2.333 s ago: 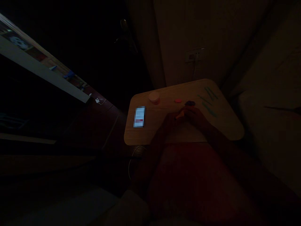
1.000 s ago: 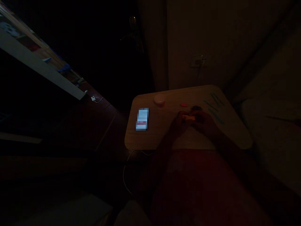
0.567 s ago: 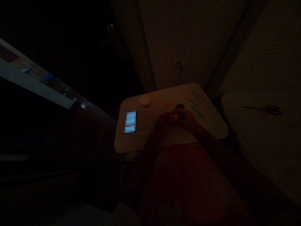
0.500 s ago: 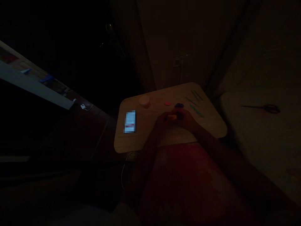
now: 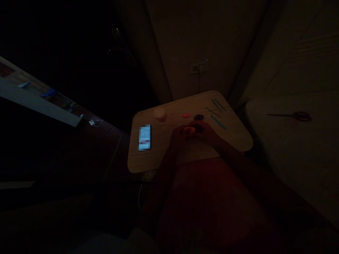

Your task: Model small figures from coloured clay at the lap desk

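Note:
In dim light, my left hand [image 5: 178, 136] and my right hand [image 5: 207, 132] meet over the front half of a small wooden table [image 5: 161, 155]. Both are closed around a soft-looking orange lump [image 5: 189, 130], perhaps modelling clay; the fingers partly cover it. Just beyond my fingers lies a dark purple lump [image 5: 199, 116], with a flat pink piece [image 5: 186, 115] to its left. Several thin teal tools [image 5: 218, 122] lie to the right of my right hand, one of them broader than the others.
A lidded tub [image 5: 160, 114] stands at the table's back left, and a lit phone [image 5: 144, 137] lies in front of it. Scissors [image 5: 302, 116] rest on a pale surface to the right. A wall socket [image 5: 198, 67] with a plugged cable is behind the table.
The view has shifted slightly, so everything sits a little further left. My hands stay together on the orange lump, with the fingers slightly repositioned around it.

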Demonstrator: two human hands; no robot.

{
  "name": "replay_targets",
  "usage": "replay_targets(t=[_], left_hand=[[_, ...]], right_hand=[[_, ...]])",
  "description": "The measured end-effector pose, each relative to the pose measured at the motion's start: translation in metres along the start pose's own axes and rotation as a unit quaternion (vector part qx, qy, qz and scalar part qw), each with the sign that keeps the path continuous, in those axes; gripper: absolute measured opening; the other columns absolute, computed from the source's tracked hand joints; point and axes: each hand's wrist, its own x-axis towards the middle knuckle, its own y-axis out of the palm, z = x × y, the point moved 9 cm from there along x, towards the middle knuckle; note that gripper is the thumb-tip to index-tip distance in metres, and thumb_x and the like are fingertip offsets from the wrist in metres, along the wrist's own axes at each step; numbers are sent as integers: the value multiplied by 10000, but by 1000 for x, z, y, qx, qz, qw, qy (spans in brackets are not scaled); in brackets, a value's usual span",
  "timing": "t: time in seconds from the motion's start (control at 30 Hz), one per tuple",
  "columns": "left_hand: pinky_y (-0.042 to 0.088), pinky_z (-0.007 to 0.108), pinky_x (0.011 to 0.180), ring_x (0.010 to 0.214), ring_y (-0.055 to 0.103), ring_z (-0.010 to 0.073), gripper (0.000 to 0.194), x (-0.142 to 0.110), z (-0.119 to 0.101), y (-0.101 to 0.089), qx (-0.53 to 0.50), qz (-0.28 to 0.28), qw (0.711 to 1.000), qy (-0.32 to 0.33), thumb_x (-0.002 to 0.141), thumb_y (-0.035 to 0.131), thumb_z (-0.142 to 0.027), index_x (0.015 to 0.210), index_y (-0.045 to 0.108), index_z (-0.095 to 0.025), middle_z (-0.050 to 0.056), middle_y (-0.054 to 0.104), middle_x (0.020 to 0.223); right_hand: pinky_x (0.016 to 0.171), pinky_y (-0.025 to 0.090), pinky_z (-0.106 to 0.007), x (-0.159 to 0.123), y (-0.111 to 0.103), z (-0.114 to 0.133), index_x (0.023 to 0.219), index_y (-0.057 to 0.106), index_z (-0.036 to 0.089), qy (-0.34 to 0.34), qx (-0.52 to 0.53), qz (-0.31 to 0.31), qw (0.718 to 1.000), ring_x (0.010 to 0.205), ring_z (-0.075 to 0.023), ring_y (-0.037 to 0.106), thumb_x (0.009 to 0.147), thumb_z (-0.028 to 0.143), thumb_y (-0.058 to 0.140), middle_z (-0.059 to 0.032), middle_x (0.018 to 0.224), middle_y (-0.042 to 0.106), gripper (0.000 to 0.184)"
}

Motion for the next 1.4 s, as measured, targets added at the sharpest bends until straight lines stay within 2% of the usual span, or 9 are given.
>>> replay_targets(t=[0.17,0.3,0.43,0.53,0.6,0.8,1.0,1.13,1.4], left_hand=[[540,296,750,800,682,192,409,2,10,-2,-81,-20,996,-29,897,715,-556,877,763,-150,67,773,858],[588,362,866,933,735,248,345,4,16,-4,-122,-23,992,-33,889,717,-501,925,799,-168,91,819,969],[598,395,925,992,758,268,262,6,18,2,-140,27,990,-23,792,753,-336,989,814,-174,75,832,1021],[596,407,965,1034,769,280,364,5,17,11,-135,83,987,-14,715,787,-251,1071,812,-176,74,833,1068],[593,401,976,1056,767,280,390,5,17,13,-117,89,989,-8,706,810,-242,1091,808,-179,78,832,1094],[590,362,904,951,749,249,339,3,14,11,-99,66,993,2,835,780,-408,1074,808,-169,80,824,1022],[576,387,960,973,741,260,459,-1,7,7,-104,53,993,4,906,705,-591,1034,797,-160,99,815,1028],[573,386,910,880,719,246,556,-2,4,7,-97,45,994,-2,913,637,-709,932,778,-171,86,788,908],[519,318,783,801,611,192,576,-3,0,0,-41,-1,999,13,927,605,-747,815,680,-187,49,689,825]], right_hand=[[863,612,-386,0,-3,-10,1043,773,222,44,41,-10,998,963,-251,734,699,499,933,-78,1052,779,469],[829,609,-379,0,-10,-12,1012,791,216,59,44,-45,996,925,-246,726,754,574,881,-76,983,776,451],[849,590,-386,1,-15,-9,956,803,213,56,34,-67,996,922,-249,714,813,656,800,-81,963,775,465],[856,577,-384,1,-17,-9,911,801,211,57,34,-76,995,909,-246,707,834,698,755,-84,945,773,494],[860,575,-385,1,-17,-10,904,798,212,60,36,-77,995,908,-248,708,835,702,750,-85,940,772,497],[900,581,-397,2,-19,-14,903,799,216,63,42,-84,994,928,-253,715,841,671,745,-79,947,779,463],[863,585,-397,3,-21,-22,895,780,221,79,40,-89,992,895,-245,705,784,677,800,-70,932,777,469],[822,595,-385,1,-17,-17,931,774,222,81,36,-70,994,877,-242,710,707,636,888,-63,926,774,484],[852,594,-400,0,-7,-2,898,781,230,55,11,-22,998,940,-268,710,684,617,913,-66,939,759,462]])
